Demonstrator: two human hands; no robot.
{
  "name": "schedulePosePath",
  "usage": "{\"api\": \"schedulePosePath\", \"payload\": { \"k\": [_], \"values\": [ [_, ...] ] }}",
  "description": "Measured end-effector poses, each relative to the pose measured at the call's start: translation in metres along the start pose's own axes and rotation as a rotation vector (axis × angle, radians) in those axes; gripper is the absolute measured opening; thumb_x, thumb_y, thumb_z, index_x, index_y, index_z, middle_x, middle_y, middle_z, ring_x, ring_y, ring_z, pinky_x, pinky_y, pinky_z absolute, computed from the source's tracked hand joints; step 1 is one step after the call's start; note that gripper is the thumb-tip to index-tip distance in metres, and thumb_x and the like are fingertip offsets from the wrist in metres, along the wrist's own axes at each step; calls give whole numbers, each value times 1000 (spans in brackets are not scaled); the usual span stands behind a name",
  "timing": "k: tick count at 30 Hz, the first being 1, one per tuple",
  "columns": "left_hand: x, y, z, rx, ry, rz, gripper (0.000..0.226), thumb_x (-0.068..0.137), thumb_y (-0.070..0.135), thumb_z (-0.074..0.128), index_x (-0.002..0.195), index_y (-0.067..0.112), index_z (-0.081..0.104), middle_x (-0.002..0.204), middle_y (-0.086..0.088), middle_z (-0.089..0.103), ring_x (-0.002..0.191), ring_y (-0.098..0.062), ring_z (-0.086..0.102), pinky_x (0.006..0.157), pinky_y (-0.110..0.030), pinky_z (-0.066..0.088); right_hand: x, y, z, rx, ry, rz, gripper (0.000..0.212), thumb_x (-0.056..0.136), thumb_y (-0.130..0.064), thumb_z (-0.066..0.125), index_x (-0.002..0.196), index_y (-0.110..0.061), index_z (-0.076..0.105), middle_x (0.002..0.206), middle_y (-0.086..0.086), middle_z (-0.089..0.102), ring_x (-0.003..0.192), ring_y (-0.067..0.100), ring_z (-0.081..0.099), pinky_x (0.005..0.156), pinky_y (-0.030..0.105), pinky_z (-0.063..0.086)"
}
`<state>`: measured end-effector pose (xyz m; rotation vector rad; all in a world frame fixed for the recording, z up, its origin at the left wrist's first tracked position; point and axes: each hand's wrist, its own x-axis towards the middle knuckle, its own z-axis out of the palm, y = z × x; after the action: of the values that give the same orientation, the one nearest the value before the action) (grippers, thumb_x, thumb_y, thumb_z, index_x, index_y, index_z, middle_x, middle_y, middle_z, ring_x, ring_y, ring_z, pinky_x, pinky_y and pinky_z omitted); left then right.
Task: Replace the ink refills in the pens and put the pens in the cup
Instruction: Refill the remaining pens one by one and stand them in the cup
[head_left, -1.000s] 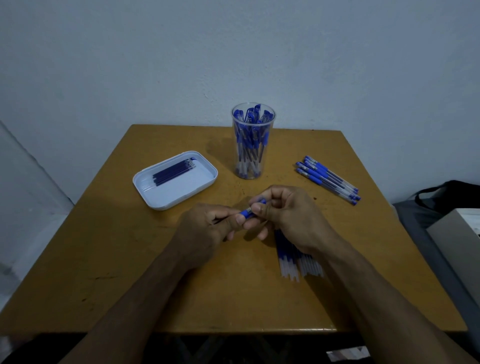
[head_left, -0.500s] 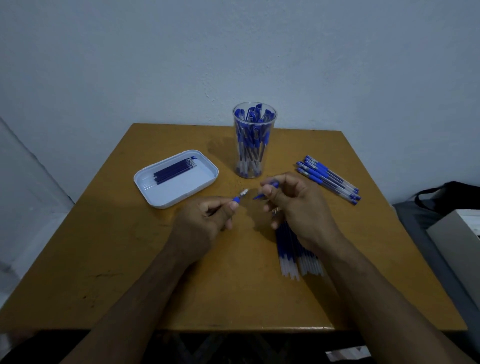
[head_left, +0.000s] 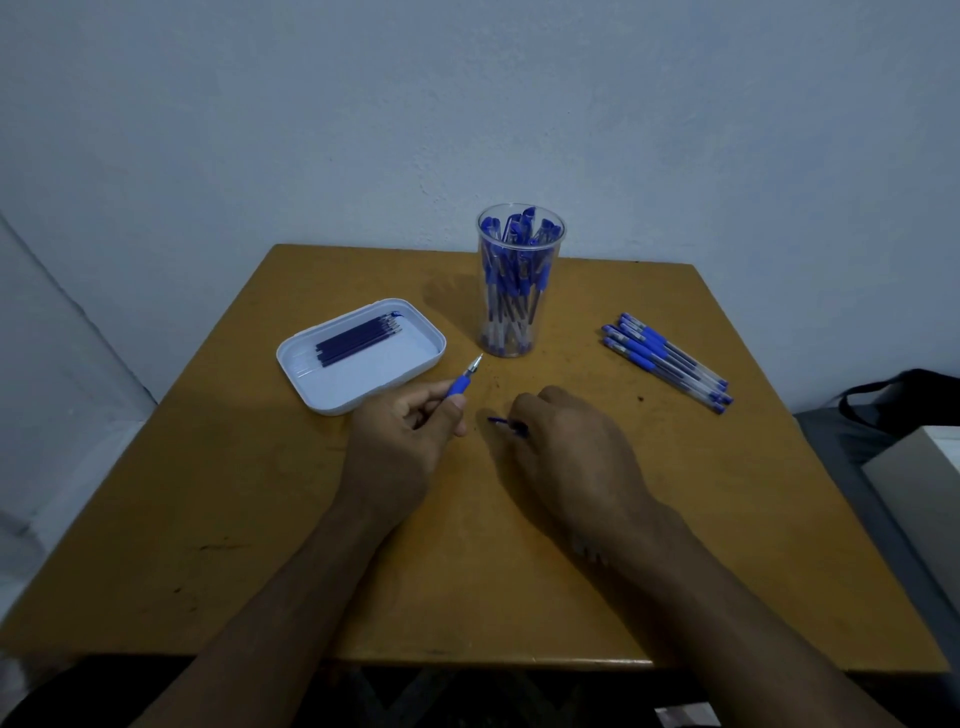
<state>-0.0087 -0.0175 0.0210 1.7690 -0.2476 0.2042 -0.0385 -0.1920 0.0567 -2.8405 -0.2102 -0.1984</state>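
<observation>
Left hand (head_left: 402, 431) fingers curled round uncapped pen (head_left: 464, 379), tip up; right hand (head_left: 566, 447) pinching blue cap (head_left: 506, 423).

No text, label, brand, number or sign can be read anywhere in the head view; the loose pens (head_left: 667, 361) on the surface (head_left: 727, 519) carry small pale patches on their barrels, too small and blurred to make out; the pens in the cup (head_left: 520, 280) show no legible print; the white tray (head_left: 363, 358) and the wall are unmarked.
</observation>
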Motion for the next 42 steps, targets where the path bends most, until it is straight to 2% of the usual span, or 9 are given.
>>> {"api": "schedulePosePath", "payload": {
  "k": [8,11,15,24,29,32,35,40,42],
  "values": [
    [-3,-4,2,30,-127,63,28,90,12,74,116,22,72,79,8,76,72,-3,69,66,-12,51,4,4,2,-27,-8,2,32,102,-33,44,120,-23,69,110,-2,57,87,12,56,75,27,50],
    [-4,-5,2,88,-159,99,27,88,11,77,114,17,75,77,20,72,70,1,65,64,-10,48,7,14,-4,220,111,105,25,103,-22,53,115,-20,74,106,-4,68,83,2,56,68,12,43],
    [-5,-8,4,172,-168,170,26,84,12,82,109,12,79,75,23,66,67,3,59,62,-9,44,6,20,-14,772,62,322,37,102,-41,56,80,-18,75,81,-6,74,56,2,54,57,24,41],
    [-6,-8,1,314,-233,293,27,86,17,80,112,14,78,81,25,62,72,6,60,65,-6,42,2,17,-15,830,-126,306,34,96,-34,67,79,-6,69,46,-10,50,38,3,37,40,15,29],
    [-4,-11,0,216,-250,218,22,89,16,77,111,15,79,79,11,73,68,-7,66,62,-13,46,1,16,-20,1015,-172,285,2,93,-9,70,94,-10,72,67,6,57,44,5,40,40,17,32],
    [-3,-13,1,151,-235,179,19,89,16,78,108,16,80,77,9,74,65,-11,65,59,-24,49,2,17,-20,969,-171,266,23,85,-19,80,107,-20,72,80,4,68,48,-2,51,46,10,38],
    [-3,-14,1,132,-223,167,19,87,16,79,106,17,80,77,5,74,64,-14,65,59,-30,53,2,18,-17,826,-86,275,27,88,-42,72,84,-16,74,65,-6,67,50,-4,52,48,12,37],
    [-4,-14,1,140,-236,149,21,88,17,79,109,17,79,77,6,73,63,-13,63,57,-29,52,1,22,-19,840,-160,187,6,96,-14,69,99,-19,70,82,0,67,51,-2,50,48,13,36],
    [-4,-13,1,146,-235,151,21,88,17,78,109,17,79,76,6,74,63,-15,63,56,-32,52,1,21,-23,908,-249,184,30,91,-9,72,114,-27,65,98,2,68,56,-2,53,49,14,38]
  ]
}}
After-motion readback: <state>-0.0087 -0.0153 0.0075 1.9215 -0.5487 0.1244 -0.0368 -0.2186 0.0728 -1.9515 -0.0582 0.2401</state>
